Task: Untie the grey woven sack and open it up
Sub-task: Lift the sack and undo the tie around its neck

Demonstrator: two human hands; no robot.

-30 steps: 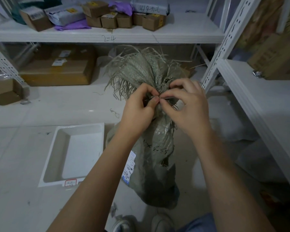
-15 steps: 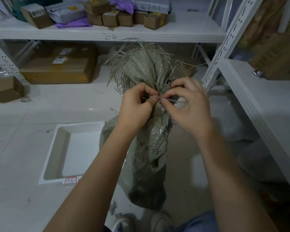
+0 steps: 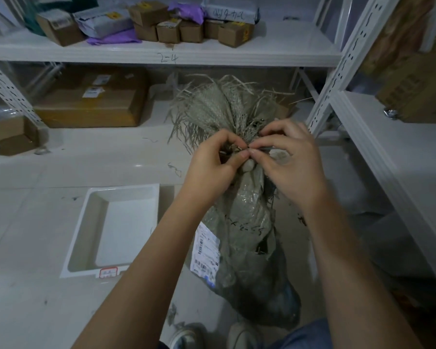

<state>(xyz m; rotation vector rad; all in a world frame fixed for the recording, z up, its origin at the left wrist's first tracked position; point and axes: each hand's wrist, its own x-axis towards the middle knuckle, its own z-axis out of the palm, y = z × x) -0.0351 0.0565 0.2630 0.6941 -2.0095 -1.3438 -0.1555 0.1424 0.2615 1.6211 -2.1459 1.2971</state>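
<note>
A grey woven sack (image 3: 247, 248) stands upright on the floor in front of me, a white shipping label (image 3: 205, 253) on its left side. Its neck is bunched and tied, and the frayed top (image 3: 217, 107) fans out above the tie. My left hand (image 3: 212, 167) and my right hand (image 3: 290, 162) meet at the neck, thumbs and forefingers pinching the thin tie (image 3: 247, 148) between them. The knot itself is mostly hidden by my fingers.
A white shallow tray (image 3: 86, 222) lies on the floor left of the sack. White metal shelving (image 3: 161, 52) with small cartons runs across the back, a large brown box (image 3: 91, 102) beneath it. Another shelf unit (image 3: 400, 159) stands close on the right. My shoes (image 3: 242, 336) are by the sack's base.
The sack has shifted slightly and my view has moved a little. Both hands stay pinched at the neck, fingertips now closer together on the tie.
</note>
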